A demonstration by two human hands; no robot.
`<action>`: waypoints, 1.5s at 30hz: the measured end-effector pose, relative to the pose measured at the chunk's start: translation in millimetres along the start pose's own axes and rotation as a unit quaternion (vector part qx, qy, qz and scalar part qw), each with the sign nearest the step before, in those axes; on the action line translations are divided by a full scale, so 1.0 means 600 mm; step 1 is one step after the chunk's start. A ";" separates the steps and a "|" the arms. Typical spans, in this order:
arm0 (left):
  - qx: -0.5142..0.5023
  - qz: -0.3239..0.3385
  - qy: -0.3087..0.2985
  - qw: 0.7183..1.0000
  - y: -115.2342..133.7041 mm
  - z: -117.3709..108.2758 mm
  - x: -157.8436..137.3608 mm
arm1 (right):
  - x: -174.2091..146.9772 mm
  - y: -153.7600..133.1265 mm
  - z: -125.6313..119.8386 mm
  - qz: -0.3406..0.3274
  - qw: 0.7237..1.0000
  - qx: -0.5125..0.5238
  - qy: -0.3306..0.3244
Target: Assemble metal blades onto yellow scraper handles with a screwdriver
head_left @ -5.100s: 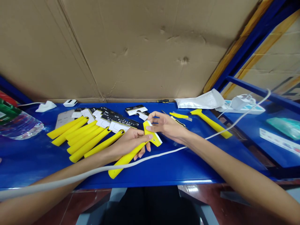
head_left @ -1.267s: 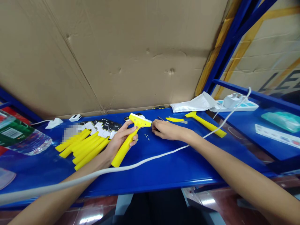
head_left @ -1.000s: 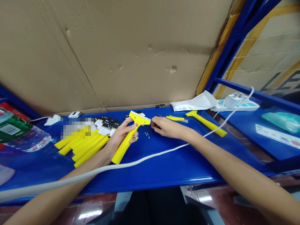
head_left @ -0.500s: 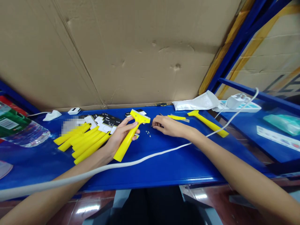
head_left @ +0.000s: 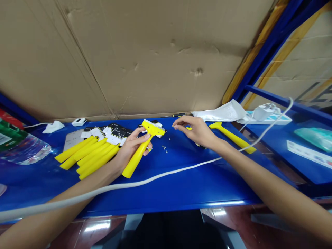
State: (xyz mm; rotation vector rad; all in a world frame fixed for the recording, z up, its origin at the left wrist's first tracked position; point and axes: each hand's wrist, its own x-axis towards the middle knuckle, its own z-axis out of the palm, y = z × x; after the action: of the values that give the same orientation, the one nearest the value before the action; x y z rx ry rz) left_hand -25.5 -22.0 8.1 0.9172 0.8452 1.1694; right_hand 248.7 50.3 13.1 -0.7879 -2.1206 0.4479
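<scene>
My left hand (head_left: pixel 131 144) is closed around the handle of a yellow scraper (head_left: pixel 137 159), whose wide head with two small holes points up and away. To the right, my right hand (head_left: pixel 199 130) hovers over the table with thumb and fingers apart, and nothing shows between them. Small screws and nuts (head_left: pixel 164 148) lie on the blue table (head_left: pixel 166 188) between the hands. One tiny ring-like piece (head_left: pixel 169 139) sits by itself just beyond them. Partly hidden behind my right hand is a yellow piece (head_left: pixel 189 128).
Several yellow scrapers (head_left: pixel 90 155) and black-and-white cards (head_left: pixel 114 134) lie at left, near a bottle (head_left: pixel 23 145). Another scraper (head_left: pixel 234 137) rests at right. A white cable (head_left: pixel 155 177) crosses in front. At the back are a screwdriver (head_left: pixel 178 114), white pouch (head_left: pixel 220 112) and power strip (head_left: pixel 280 119).
My right hand has lifted from beside the small hardware and moved right, its fingers now spread. The tiny ring-like piece shows on the table. My left hand still holds the scraper.
</scene>
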 end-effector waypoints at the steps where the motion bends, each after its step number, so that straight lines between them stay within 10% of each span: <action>1: 0.006 -0.003 -0.005 1.000 -0.002 0.000 -0.001 | -0.001 -0.004 -0.001 0.002 1.000 0.010 0.011; 13: 0.022 -0.091 -0.003 0.996 -0.007 0.018 -0.020 | -0.039 -0.030 0.034 -0.119 0.993 0.014 -0.004; 25: -0.026 -0.173 -0.003 0.984 0.001 0.033 -0.030 | -0.042 -0.043 0.033 -0.072 0.996 0.053 -0.010; 34: -0.026 -0.117 0.026 0.992 -0.008 0.027 -0.025 | -0.037 -0.036 0.031 -0.006 1.000 0.013 0.011; 41: -0.016 -0.115 0.034 0.993 -0.009 0.013 -0.023 | -0.047 0.003 0.037 0.011 0.979 -0.115 -0.166; 45: -0.020 -0.108 0.038 0.993 -0.010 0.018 -0.025 | -0.049 -0.004 0.040 -0.007 0.978 -0.149 -0.147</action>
State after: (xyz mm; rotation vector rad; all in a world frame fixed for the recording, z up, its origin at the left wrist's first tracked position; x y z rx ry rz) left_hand -16.4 -39.3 8.1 0.7336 0.9546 1.0333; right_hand 242.7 27.5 -16.9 -0.9195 -2.5059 0.2511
